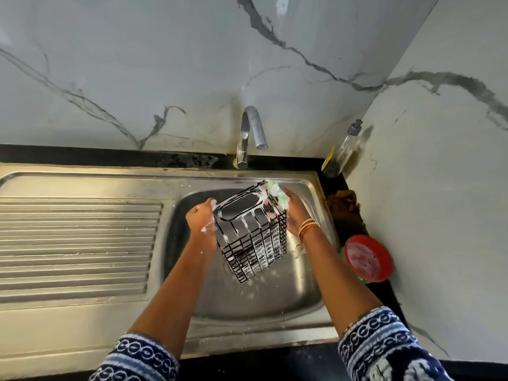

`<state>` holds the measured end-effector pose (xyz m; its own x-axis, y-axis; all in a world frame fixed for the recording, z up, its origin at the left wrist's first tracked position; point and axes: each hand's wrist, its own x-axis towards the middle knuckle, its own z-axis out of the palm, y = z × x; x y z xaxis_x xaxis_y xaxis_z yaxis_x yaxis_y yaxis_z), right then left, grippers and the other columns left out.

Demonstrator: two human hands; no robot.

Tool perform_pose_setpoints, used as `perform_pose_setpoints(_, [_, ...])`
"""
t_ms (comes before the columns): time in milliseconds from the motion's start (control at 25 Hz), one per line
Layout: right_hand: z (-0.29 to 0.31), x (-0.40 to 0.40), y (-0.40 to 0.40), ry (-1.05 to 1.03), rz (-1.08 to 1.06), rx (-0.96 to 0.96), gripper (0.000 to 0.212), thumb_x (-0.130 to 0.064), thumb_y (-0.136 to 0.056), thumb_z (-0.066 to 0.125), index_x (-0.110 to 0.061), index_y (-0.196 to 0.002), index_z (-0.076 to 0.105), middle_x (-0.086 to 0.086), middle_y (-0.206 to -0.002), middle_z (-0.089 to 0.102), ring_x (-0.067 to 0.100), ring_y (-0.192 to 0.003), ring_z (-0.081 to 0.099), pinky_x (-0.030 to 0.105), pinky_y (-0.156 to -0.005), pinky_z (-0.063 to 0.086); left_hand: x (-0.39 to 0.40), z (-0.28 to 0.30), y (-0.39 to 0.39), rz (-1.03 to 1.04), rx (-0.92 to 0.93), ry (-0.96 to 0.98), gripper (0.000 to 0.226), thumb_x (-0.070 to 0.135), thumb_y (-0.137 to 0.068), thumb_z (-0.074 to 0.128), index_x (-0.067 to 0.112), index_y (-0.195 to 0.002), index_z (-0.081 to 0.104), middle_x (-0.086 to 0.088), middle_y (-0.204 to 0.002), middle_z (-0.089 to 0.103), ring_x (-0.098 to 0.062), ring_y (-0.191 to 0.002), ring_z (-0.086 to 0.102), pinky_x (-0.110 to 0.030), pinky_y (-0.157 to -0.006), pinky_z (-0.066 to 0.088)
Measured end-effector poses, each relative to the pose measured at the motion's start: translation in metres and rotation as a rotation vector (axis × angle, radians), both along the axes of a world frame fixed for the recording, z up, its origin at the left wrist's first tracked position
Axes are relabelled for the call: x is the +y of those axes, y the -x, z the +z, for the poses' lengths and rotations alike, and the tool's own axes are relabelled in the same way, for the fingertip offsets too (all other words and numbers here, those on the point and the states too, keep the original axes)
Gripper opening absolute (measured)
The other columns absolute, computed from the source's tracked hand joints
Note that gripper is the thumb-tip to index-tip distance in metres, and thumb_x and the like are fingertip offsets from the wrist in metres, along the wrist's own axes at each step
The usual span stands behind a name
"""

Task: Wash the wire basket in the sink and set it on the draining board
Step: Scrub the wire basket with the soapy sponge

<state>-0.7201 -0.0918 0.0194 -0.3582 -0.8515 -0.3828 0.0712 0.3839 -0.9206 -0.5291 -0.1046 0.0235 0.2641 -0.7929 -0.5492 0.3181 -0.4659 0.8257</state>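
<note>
The black wire basket [251, 232] is held tilted above the sink [308, 287] bowl, streaked with white suds, its solid end with the oval handle slot facing up toward the back rim. The left hand [202, 220] grips the basket's upper left corner, fingers curled round the wire there. The right hand [295, 213] holds a foamy green sponge [277, 195] and presses it against the basket's upper right corner. The ribbed draining board [77, 243] lies left of the bowl. The tap [251, 133] stands at the sink's back edge, no water running from it.
</note>
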Motion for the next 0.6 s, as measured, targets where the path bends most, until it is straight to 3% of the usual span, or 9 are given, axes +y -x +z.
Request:
perform_pose_setpoints(80, [0.003, 0.001, -0.007, 0.011, 0.016, -0.049, 0.017, -0.027, -0.094, 0.056, -0.015, -0.098, 0.067, 0.004, -0.077, 0.061, 0.010, -0.059, 0.056, 0.022, -0.050, 0.044, 0.001, -0.007, -0.005, -0.054, -0.111, 0.068, 0.041, 0.015, -0.090, 0.060, 0.015, -0.054, 0.041, 0.000, -0.050, 0.042, -0.009, -0.040, 0.038, -0.027, -0.051, 0.030])
perform_pose_setpoints(160, [0.006, -0.002, -0.016, 0.036, 0.005, 0.068, 0.018, -0.011, -0.098, 0.048, -0.011, -0.110, 0.061, 0.002, -0.078, 0.057, 0.004, -0.055, 0.051, 0.015, -0.041, 0.037, 0.004, -0.013, -0.003, -0.218, -0.487, 0.183, 0.050, 0.031, -0.096, 0.053, 0.013, -0.051, 0.043, 0.002, -0.047, 0.048, -0.013, -0.045, 0.046, -0.029, -0.053, 0.033])
perform_pose_setpoints(240, [0.007, -0.005, -0.026, 0.072, 0.012, 0.198, 0.027, 0.000, -0.095, 0.046, -0.005, -0.119, 0.058, 0.004, -0.094, 0.061, 0.013, -0.077, 0.058, 0.013, -0.053, 0.043, 0.012, -0.002, 0.012, -0.406, -0.803, 0.328, 0.057, 0.043, -0.100, 0.040, 0.010, -0.055, 0.054, -0.004, -0.054, 0.056, -0.021, -0.053, 0.053, -0.030, -0.055, 0.039])
perform_pose_setpoints(280, [0.007, -0.004, -0.035, 0.093, 0.047, 0.286, 0.025, -0.001, -0.095, 0.046, -0.004, -0.117, 0.058, 0.006, -0.098, 0.062, 0.018, -0.084, 0.059, 0.016, -0.058, 0.044, 0.015, 0.004, 0.022, -0.442, -0.860, 0.408, 0.060, 0.043, -0.101, 0.037, 0.009, -0.055, 0.056, -0.006, -0.053, 0.057, -0.022, -0.051, 0.053, -0.029, -0.052, 0.039])
perform_pose_setpoints(400, [0.005, 0.011, -0.054, 0.205, 0.166, 0.651, 0.020, -0.022, -0.100, 0.043, -0.008, -0.108, 0.055, 0.013, -0.093, 0.068, 0.024, -0.080, 0.064, 0.027, -0.061, 0.047, 0.016, 0.016, 0.038, -0.345, -0.734, 0.477, 0.055, 0.032, -0.094, 0.055, 0.013, -0.043, 0.048, 0.002, -0.039, 0.040, -0.014, -0.035, 0.034, -0.024, -0.045, 0.027])
perform_pose_setpoints(480, [0.007, 0.017, -0.042, 0.220, 0.207, 0.933, 0.025, -0.024, -0.100, 0.040, -0.010, -0.116, 0.053, 0.018, -0.092, 0.069, 0.030, -0.082, 0.066, 0.034, -0.063, 0.051, 0.011, 0.015, 0.032, -0.270, -0.560, 0.414, 0.055, 0.022, -0.088, 0.063, 0.017, -0.039, 0.038, 0.008, -0.034, 0.030, -0.010, -0.032, 0.025, -0.023, -0.048, 0.029])
perform_pose_setpoints(600, [-0.003, 0.012, 0.007, -0.023, 0.164, 1.274, 0.030, -0.013, -0.096, 0.045, -0.013, -0.124, 0.054, 0.018, -0.098, 0.069, 0.034, -0.091, 0.067, 0.037, -0.070, 0.051, 0.008, 0.013, 0.019, -0.193, -0.451, 0.257, 0.053, 0.018, -0.082, 0.064, 0.017, -0.039, 0.032, 0.009, -0.031, 0.026, -0.009, -0.032, 0.024, -0.024, -0.052, 0.033])
